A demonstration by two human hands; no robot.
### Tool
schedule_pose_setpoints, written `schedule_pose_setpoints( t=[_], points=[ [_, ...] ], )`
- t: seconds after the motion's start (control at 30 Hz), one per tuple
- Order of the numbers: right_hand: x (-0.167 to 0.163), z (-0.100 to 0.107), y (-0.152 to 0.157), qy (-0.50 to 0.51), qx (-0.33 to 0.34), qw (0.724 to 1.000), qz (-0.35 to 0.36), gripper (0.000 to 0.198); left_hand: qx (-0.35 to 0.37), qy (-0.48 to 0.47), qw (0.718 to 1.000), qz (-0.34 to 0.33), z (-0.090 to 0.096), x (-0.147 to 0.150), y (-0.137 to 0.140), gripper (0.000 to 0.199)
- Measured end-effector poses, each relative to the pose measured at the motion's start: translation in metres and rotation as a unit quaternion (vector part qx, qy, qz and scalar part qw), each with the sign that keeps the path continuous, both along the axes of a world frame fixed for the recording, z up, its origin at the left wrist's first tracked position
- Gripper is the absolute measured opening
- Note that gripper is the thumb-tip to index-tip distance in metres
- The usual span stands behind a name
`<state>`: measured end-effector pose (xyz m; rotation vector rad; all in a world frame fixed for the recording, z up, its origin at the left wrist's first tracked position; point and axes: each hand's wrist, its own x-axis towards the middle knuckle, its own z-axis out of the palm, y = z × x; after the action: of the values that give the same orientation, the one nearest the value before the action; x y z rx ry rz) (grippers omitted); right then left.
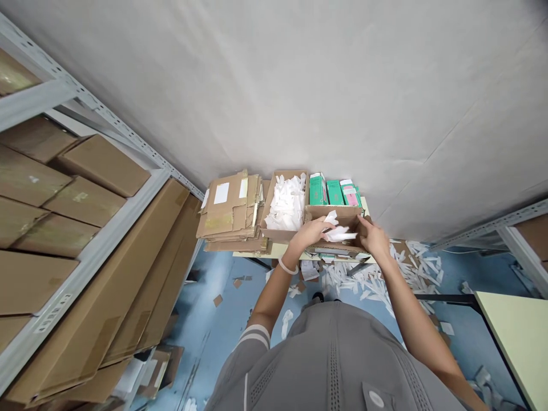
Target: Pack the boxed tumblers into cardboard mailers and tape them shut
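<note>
On the small table, an open cardboard box (319, 212) stands in front of me with a few white folded paper strips (340, 235) in its mouth. My left hand (311, 233) reaches over the box's left side, its fingers closed on the white strips. At the right end, my right hand (375, 238) grips the box wall, with the thumb and fingers partly hidden. Directly left of this box is a second cardboard box (305, 197) heaped with white paper strips (286, 202). Several green-and-white cartons (335, 192) stand behind the nearer box.
Flattened cardboard (233, 220) is stacked at the table's left end. Shelving (98, 222) full of brown boxes runs along the left. White strips (377, 282) litter the blue floor (214, 337). A pale tabletop (514, 337) juts in at lower right, and a wall (299, 85) rises behind.
</note>
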<state>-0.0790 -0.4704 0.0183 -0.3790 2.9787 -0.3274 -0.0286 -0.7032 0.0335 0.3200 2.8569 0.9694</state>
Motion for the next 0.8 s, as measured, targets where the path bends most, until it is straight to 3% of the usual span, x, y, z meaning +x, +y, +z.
schedule_pose_setpoints(
  t=[0.13,0.27,0.4,0.5,0.6,0.7,0.8],
  points=[
    [-0.001,-0.001,0.000,-0.001,0.006,1.000,0.005,0.075,0.034,0.006,0.999,-0.040,0.002,0.003,-0.003,0.047],
    [0.000,0.000,-0.001,-0.003,0.008,1.000,0.005,0.073,0.071,0.019,0.995,-0.066,0.012,0.011,-0.006,0.038],
    [0.001,0.001,-0.001,-0.006,0.012,1.000,0.005,0.073,0.041,0.031,0.997,-0.066,0.029,0.021,-0.005,0.036],
    [0.001,0.001,0.000,-0.007,0.011,1.000,0.004,0.074,0.028,0.070,0.997,-0.018,0.035,0.027,-0.005,0.043],
    [0.003,0.000,0.001,-0.006,0.008,1.000,-0.001,0.074,0.032,0.095,0.990,0.102,0.028,0.034,-0.008,0.053],
    [0.005,0.001,0.001,-0.006,0.008,1.000,-0.005,0.073,0.029,0.039,0.980,0.191,0.014,0.041,-0.012,0.053],
    [0.007,0.002,0.000,-0.007,0.009,1.000,-0.008,0.074,0.050,-0.016,0.977,0.205,0.001,0.045,-0.013,0.048]
  ],
)
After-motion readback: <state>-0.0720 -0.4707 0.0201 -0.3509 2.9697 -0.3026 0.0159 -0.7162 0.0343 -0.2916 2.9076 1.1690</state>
